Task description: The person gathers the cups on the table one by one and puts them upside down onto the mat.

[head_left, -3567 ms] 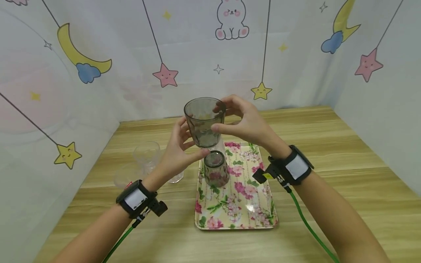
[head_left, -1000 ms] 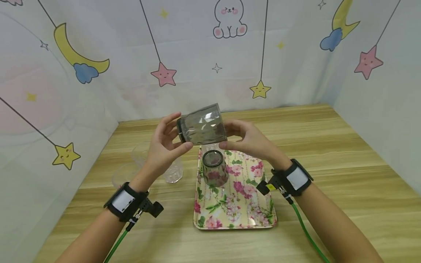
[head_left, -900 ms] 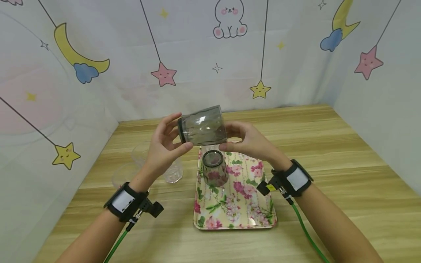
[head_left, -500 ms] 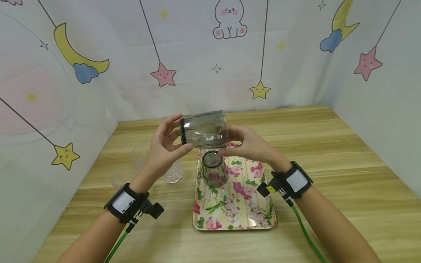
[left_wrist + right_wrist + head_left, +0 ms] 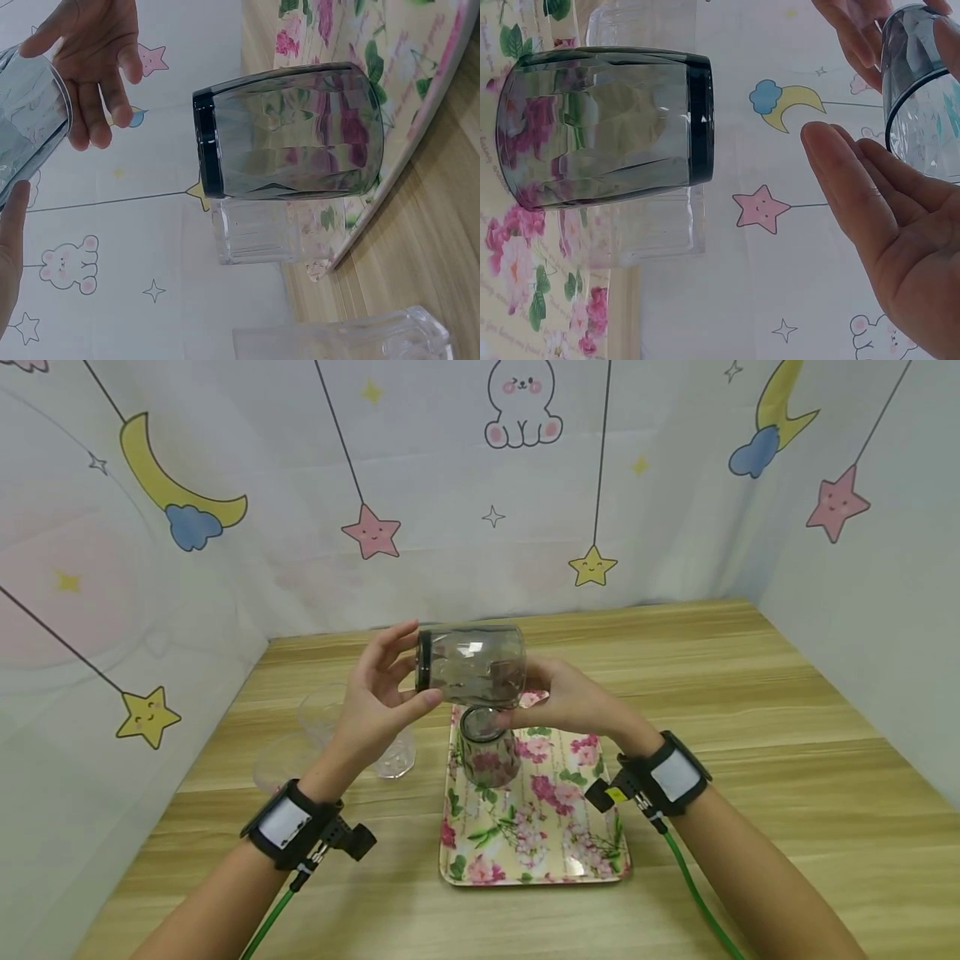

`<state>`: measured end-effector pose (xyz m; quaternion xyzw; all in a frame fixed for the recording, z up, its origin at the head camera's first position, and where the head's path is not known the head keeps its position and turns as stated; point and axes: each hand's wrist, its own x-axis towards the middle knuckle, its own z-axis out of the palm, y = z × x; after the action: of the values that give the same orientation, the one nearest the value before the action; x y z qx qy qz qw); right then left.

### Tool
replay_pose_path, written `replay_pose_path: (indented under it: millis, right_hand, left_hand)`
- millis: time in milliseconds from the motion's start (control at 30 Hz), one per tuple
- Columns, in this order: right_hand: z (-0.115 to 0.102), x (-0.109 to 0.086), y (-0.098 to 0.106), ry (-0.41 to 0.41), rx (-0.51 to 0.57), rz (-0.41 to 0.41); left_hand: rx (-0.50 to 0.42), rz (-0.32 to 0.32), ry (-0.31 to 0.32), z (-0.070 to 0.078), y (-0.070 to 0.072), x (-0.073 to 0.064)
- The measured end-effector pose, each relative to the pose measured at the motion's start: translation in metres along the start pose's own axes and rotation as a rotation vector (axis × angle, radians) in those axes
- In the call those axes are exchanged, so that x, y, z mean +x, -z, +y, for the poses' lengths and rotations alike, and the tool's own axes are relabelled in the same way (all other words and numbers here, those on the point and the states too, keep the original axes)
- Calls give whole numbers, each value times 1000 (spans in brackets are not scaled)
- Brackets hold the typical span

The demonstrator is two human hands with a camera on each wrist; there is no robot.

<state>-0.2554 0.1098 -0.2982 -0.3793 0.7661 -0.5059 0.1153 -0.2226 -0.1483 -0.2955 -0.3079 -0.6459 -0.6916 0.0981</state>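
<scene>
While one grey tumbler (image 5: 489,764) is already parked upside down on the tray (image 5: 536,878), the second tumbler (image 5: 472,662) is held sideways mid-frame, not set down yet — base gripped by the left hand (image 5: 381,695), rim by the right hand (image 5: 567,697), fingers loosely curved.

That tumbler (image 5: 472,665) mid-frame is smoky grey; the tray (image 5: 536,857) below it, cream with pink blossoms (image 5: 551,789) and green leaves (image 5: 573,778). Yellow-brown streaks run along the table (image 5: 720,735); upper left, a yellow moon (image 5: 152,464) brightens the white backdrop (image 5: 442,460).
</scene>
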Motion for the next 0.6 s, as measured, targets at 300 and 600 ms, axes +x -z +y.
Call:
replay_pose_path:
  millis: [300, 600]
  right_hand:
    - [2, 1, -2, -33, -21, -20]
    - [4, 2, -3, -78, 55, -70]
  left_hand:
    - [-3, 0, -3, -1, 0, -1]
    - [-37, -13, -32, -5, 0, -1]
